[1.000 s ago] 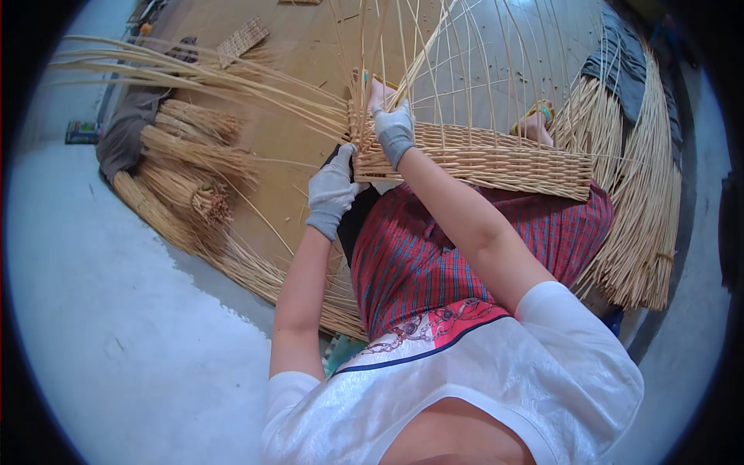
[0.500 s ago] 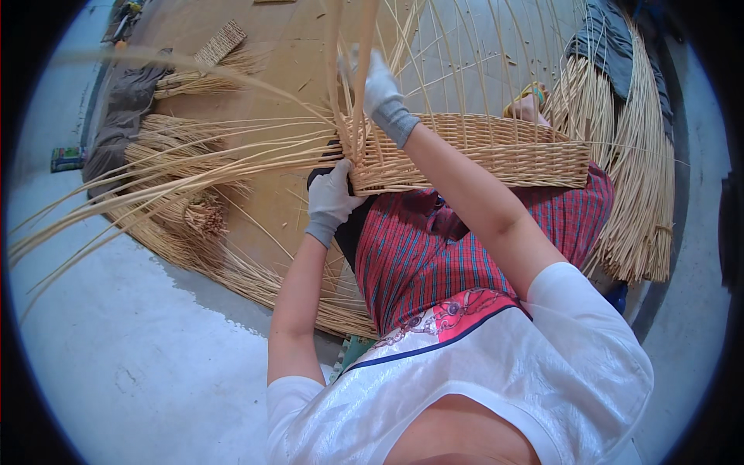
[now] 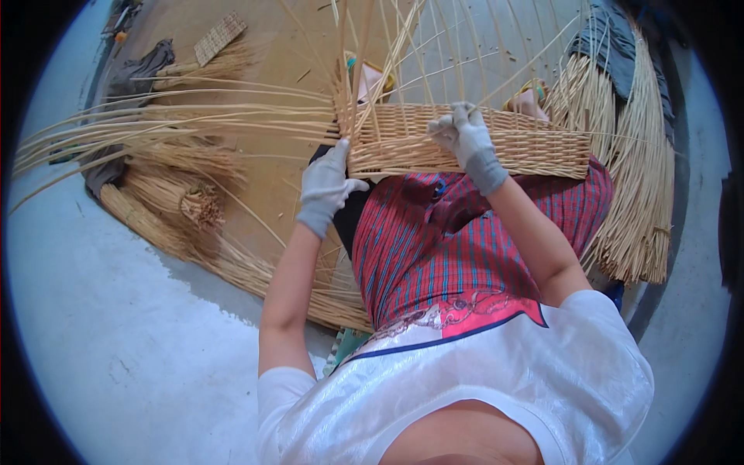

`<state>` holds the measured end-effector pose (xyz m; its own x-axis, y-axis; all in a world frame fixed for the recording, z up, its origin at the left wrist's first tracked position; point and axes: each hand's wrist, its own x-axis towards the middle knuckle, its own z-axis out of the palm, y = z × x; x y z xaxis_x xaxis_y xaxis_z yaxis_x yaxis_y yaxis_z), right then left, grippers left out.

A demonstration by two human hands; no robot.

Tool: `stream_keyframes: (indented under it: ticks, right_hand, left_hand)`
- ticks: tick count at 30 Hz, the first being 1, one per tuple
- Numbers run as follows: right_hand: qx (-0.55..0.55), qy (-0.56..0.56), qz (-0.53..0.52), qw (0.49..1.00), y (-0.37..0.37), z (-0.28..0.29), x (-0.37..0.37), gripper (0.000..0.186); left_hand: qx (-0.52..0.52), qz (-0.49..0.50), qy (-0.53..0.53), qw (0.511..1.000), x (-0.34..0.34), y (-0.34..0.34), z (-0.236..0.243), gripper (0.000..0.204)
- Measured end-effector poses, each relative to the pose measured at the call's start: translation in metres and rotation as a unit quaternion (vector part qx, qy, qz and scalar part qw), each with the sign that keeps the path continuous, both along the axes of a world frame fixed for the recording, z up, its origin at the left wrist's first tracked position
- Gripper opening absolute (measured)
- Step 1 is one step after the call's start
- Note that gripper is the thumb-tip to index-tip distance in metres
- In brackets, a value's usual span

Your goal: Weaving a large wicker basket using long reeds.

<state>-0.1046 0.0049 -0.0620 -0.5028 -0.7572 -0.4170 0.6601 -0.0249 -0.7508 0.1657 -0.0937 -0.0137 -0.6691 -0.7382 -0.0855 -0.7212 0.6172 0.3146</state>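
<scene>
Far left, bundled canes (image 3: 167, 190) on the floor. Left hand (image 3: 324, 186) is at the left corner of the woven piece (image 3: 542, 155) across the lap, thumb spread, can't tell if it's clamped. Right hand (image 3: 470, 146)'s fingers are bent together, pinching a thin strand (image 3: 528, 63) at the weave.

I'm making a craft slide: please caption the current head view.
Gloved left hand at one end of an unfinished basket, right hand farther along it, cane bundles lying nearby.
</scene>
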Motion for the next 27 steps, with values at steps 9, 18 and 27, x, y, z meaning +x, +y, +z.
stream_keyframes:
  ticks: [9, 18, 27]
  right_hand:
    - [0.108, 0.107, 0.127, 0.980, -0.018, -0.012, -0.029, 0.019]
    - [-0.022, 0.454, 0.033, 0.890, -0.127, -0.006, -0.014, 0.050]
    - [-0.054, 0.136, -0.121, 0.982, 0.006, -0.002, -0.005, 0.020]
  left_hand:
    - [0.553, 0.213, 0.179, 0.785, -0.091, -0.018, -0.020, 0.037]
    - [0.523, 0.261, 0.245, 0.773, -0.093, -0.011, -0.033, 0.030]
    - [0.551, 0.304, 0.265, 0.730, -0.104, -0.017, -0.047, 0.042]
